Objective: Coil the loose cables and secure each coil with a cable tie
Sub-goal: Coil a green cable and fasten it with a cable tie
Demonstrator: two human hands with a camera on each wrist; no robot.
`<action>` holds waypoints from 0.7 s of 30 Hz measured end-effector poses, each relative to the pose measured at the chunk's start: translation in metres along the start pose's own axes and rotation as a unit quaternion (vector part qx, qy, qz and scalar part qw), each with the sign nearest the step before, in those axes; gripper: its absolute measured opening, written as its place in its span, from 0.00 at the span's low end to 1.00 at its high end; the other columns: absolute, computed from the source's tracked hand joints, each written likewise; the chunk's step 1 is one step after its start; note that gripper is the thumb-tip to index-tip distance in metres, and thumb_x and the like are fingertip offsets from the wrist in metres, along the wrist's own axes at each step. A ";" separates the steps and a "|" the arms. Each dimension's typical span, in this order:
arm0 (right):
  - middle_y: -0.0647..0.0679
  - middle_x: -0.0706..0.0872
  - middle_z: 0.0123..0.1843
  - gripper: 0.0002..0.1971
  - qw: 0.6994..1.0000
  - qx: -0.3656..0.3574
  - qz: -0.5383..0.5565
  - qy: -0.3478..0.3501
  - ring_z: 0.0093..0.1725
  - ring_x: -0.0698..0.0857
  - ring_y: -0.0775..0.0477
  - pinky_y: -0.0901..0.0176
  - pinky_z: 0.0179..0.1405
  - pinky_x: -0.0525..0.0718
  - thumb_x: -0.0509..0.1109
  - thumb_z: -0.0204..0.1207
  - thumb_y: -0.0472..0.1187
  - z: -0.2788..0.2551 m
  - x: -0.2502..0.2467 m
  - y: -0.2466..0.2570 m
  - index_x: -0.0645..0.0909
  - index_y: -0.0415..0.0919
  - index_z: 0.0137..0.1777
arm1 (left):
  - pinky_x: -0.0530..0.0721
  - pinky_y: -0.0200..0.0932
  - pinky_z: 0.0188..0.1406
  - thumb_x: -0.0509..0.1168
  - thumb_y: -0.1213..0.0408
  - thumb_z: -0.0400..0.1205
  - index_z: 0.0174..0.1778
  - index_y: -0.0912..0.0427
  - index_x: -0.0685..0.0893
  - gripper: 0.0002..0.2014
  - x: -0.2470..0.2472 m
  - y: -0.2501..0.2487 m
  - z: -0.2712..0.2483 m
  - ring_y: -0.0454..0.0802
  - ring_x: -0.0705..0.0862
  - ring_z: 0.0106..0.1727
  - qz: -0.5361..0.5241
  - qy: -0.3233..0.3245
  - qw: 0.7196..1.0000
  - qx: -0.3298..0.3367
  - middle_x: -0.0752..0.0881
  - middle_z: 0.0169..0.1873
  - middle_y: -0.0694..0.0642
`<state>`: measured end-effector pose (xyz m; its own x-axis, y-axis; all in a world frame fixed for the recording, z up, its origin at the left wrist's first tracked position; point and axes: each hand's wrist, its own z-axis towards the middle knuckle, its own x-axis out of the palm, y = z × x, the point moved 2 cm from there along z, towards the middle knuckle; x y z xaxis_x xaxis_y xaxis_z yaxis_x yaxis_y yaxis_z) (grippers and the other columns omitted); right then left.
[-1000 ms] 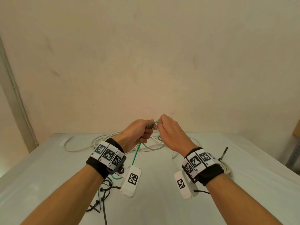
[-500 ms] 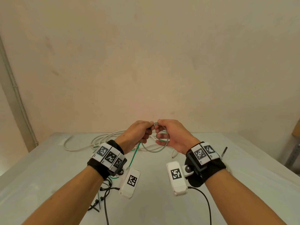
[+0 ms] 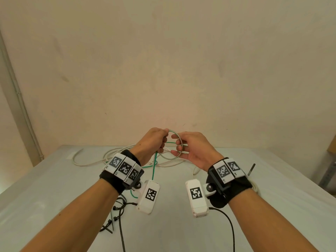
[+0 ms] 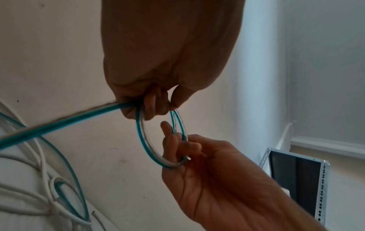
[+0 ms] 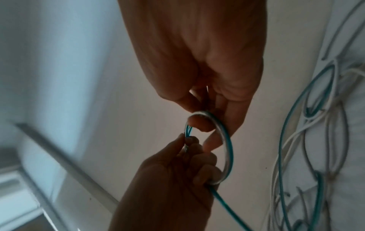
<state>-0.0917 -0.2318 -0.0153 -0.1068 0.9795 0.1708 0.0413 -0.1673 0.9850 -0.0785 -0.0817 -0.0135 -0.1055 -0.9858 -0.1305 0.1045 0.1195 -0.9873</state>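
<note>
A thin green-and-clear cable is wound into a small coil (image 3: 179,140) held in the air between both hands, above the far part of the table. My left hand (image 3: 164,138) grips the coil's upper left side, fingers curled round the strands (image 4: 156,107). My right hand (image 3: 177,145), palm turned up, has fingers hooked through the ring and pinches its right side (image 4: 177,146). The cable's loose tail (image 3: 154,168) drops from my left hand to the table. In the right wrist view the coil (image 5: 227,148) runs between the two sets of fingers.
Loose white cables (image 3: 109,155) lie tangled with green cable at the far side of the grey table (image 3: 54,179). Several black cable ties (image 3: 116,211) lie near my left forearm. A black tie (image 3: 251,170) sticks up behind my right wrist. A metal rack (image 3: 327,171) stands right.
My right hand has turned palm up and slid its fingers through the ring. The cable now shows as a plain round coil, and both hands have risen slightly.
</note>
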 end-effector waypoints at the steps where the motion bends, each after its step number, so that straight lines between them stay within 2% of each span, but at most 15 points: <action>1: 0.42 0.80 0.38 0.15 0.999 -0.014 -0.042 -0.002 0.32 0.81 0.47 0.44 0.47 0.94 0.59 0.88 0.31 0.000 0.000 0.000 0.86 0.26 0.60 | 0.68 0.40 0.30 0.57 0.58 0.94 0.43 0.58 0.75 0.14 0.000 0.001 0.002 0.46 0.67 0.30 0.024 -0.014 1.000 0.003 0.71 0.32 0.50; 3: 0.43 0.84 0.39 0.16 0.985 -0.052 -0.160 -0.029 0.37 0.87 0.46 0.42 0.52 0.94 0.57 0.88 0.36 -0.001 0.001 0.000 0.88 0.34 0.58 | 0.70 0.42 0.33 0.55 0.56 0.94 0.47 0.60 0.75 0.14 -0.001 0.003 0.005 0.47 0.69 0.33 0.056 -0.036 0.998 0.005 0.72 0.35 0.52; 4: 0.43 0.87 0.40 0.17 0.968 -0.078 -0.233 -0.045 0.39 0.90 0.47 0.43 0.52 0.93 0.57 0.89 0.41 -0.001 0.003 -0.001 0.88 0.37 0.56 | 0.70 0.43 0.34 0.54 0.56 0.94 0.48 0.60 0.74 0.13 0.000 0.003 0.006 0.48 0.69 0.34 0.064 -0.040 0.997 0.005 0.72 0.36 0.53; 6: 0.43 0.89 0.40 0.19 0.907 -0.145 -0.393 -0.052 0.40 0.92 0.47 0.45 0.46 0.91 0.58 0.89 0.50 -0.002 0.006 -0.001 0.85 0.37 0.49 | 0.70 0.43 0.34 0.54 0.55 0.94 0.46 0.59 0.74 0.14 0.001 0.003 0.007 0.48 0.69 0.34 0.066 -0.036 0.997 0.005 0.72 0.35 0.53; 7: 0.43 0.88 0.38 0.20 0.871 -0.172 -0.458 -0.043 0.39 0.92 0.46 0.48 0.42 0.88 0.59 0.90 0.52 -0.002 0.007 -0.002 0.82 0.38 0.45 | 0.70 0.43 0.33 0.55 0.54 0.94 0.44 0.58 0.73 0.15 0.001 0.002 0.007 0.48 0.68 0.32 0.060 -0.033 0.998 0.002 0.72 0.34 0.53; 8: 0.44 0.87 0.37 0.19 0.848 -0.189 -0.494 -0.038 0.38 0.92 0.45 0.50 0.37 0.85 0.60 0.90 0.50 -0.001 0.008 -0.003 0.80 0.39 0.43 | 0.69 0.42 0.31 0.55 0.53 0.93 0.42 0.56 0.72 0.16 0.001 0.001 0.007 0.48 0.68 0.30 0.046 -0.029 0.998 -0.005 0.71 0.32 0.51; 9: 0.45 0.86 0.37 0.17 0.843 -0.197 -0.499 -0.038 0.36 0.92 0.45 0.51 0.35 0.84 0.59 0.91 0.47 0.001 0.006 -0.003 0.80 0.39 0.43 | 0.67 0.41 0.28 0.55 0.53 0.93 0.40 0.55 0.71 0.17 0.000 0.001 0.007 0.47 0.66 0.28 0.016 -0.022 0.999 -0.018 0.70 0.29 0.50; 11: 0.44 0.85 0.38 0.16 0.868 -0.197 -0.453 -0.042 0.31 0.90 0.46 0.48 0.36 0.90 0.56 0.91 0.42 0.004 0.001 -0.003 0.79 0.38 0.45 | 0.62 0.38 0.21 0.55 0.52 0.93 0.38 0.54 0.71 0.18 -0.001 0.000 0.007 0.45 0.62 0.23 -0.099 0.014 0.993 -0.061 0.66 0.24 0.47; 13: 0.43 0.83 0.39 0.15 0.895 -0.189 -0.401 -0.036 0.30 0.88 0.49 0.44 0.40 0.93 0.54 0.92 0.42 0.005 -0.001 -0.003 0.76 0.39 0.45 | 0.59 0.36 0.17 0.54 0.54 0.93 0.36 0.54 0.71 0.19 -0.001 -0.003 0.004 0.43 0.59 0.20 -0.229 0.084 0.964 -0.110 0.63 0.22 0.46; 15: 0.42 0.84 0.38 0.15 0.897 -0.205 -0.390 -0.030 0.31 0.86 0.50 0.42 0.41 0.93 0.55 0.92 0.42 0.006 -0.001 -0.005 0.76 0.39 0.46 | 0.57 0.34 0.15 0.53 0.56 0.92 0.35 0.55 0.72 0.19 -0.001 -0.006 0.000 0.41 0.58 0.18 -0.322 0.158 0.923 -0.139 0.62 0.20 0.46; 18: 0.42 0.88 0.39 0.15 0.888 -0.245 -0.388 -0.028 0.38 0.89 0.41 0.37 0.45 0.90 0.56 0.93 0.45 0.010 -0.001 -0.007 0.79 0.38 0.49 | 0.55 0.33 0.16 0.55 0.57 0.89 0.36 0.58 0.75 0.16 -0.001 -0.013 -0.005 0.41 0.53 0.19 -0.390 0.230 0.879 -0.151 0.63 0.17 0.46; 21: 0.48 0.88 0.39 0.15 0.889 -0.263 -0.374 -0.021 0.41 0.89 0.42 0.38 0.46 0.89 0.56 0.93 0.47 0.012 -0.002 -0.010 0.80 0.42 0.51 | 0.55 0.33 0.16 0.54 0.59 0.88 0.36 0.57 0.76 0.15 -0.001 -0.016 -0.006 0.41 0.52 0.20 -0.406 0.242 0.867 -0.156 0.64 0.17 0.47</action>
<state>-0.0799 -0.2305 -0.0260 0.1291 0.8406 -0.5260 -0.4977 0.5137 0.6989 -0.0857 -0.0820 0.0021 -0.4296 -0.6039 0.6714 -0.4640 -0.4902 -0.7378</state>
